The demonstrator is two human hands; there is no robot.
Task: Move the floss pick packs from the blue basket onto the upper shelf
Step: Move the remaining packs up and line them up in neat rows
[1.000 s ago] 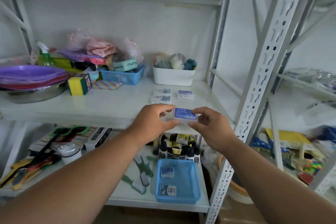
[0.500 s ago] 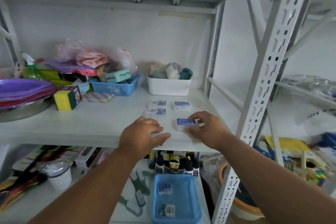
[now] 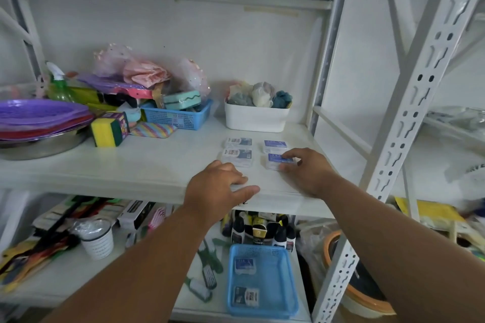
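While our right hand pinches a small clear blue-labelled floss pick pack on the white upper shelf, hiding its near corner, our left hand rests there, fingers spread and empty.

The upper shelf is white painted metal, matt and smooth; the perforated upright has the same finish. The floss pick packs are clear glossy plastic with printed paper labels. The blue basket is plastic mesh — slightly shiny. The steel basin looks polished, while the sponge looks coarse.
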